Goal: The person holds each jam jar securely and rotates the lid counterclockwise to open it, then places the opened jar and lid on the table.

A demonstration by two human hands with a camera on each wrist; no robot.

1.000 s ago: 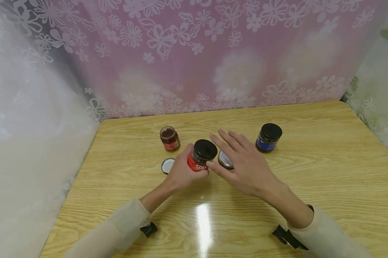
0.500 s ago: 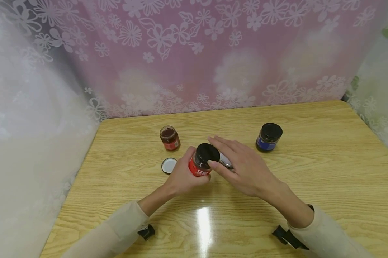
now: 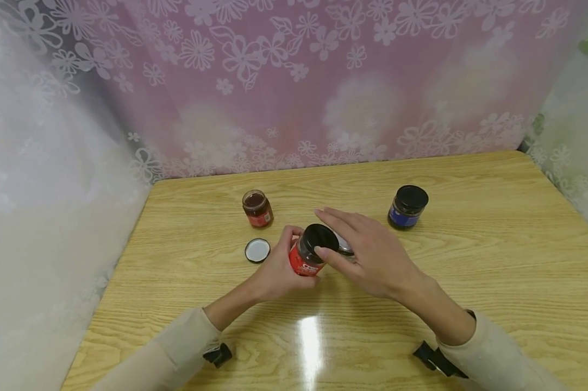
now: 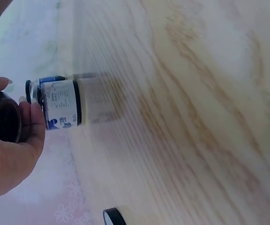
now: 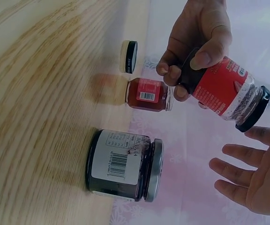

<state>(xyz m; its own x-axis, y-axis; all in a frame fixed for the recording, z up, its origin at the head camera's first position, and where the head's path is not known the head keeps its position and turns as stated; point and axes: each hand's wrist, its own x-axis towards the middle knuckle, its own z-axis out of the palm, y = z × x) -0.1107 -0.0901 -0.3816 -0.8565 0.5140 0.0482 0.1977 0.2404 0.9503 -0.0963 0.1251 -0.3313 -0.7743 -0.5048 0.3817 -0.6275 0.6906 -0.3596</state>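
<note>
A person's left hand [image 3: 279,274] grips a red-labelled jar [image 3: 310,251] with a black lid [image 3: 321,236], holding it tilted and clear of the wooden table [image 3: 470,260] near its centre. The right hand [image 3: 372,252] hovers at the jar's three o'clock with fingers spread and relaxed, the thumb just touching the lid's edge and nothing in its grasp.

Just behind the right hand, at about one o'clock from the held jar, stands a dark jar with a silver lid [image 5: 123,164]. A small open jar of red paste [image 3: 257,208] sits at eleven o'clock, its loose lid [image 3: 257,250] lying white side up at nine o'clock. A blue-labelled jar [image 3: 407,207] stands well apart toward two o'clock.

The risk here looks to be the tilt: the jar rests only in curled fingers and thumb, and a twist at the lid from the other hand could wrench it loose onto the table. A sweeping right hand could also knock the silver-lidded jar, which stands very near it.

The tabletop is pale glossy woodgrain with a bright light reflection at six o'clock. A pink floral curtain [image 3: 323,81] hangs behind it, with white lace [image 3: 39,190] at the left.
</note>
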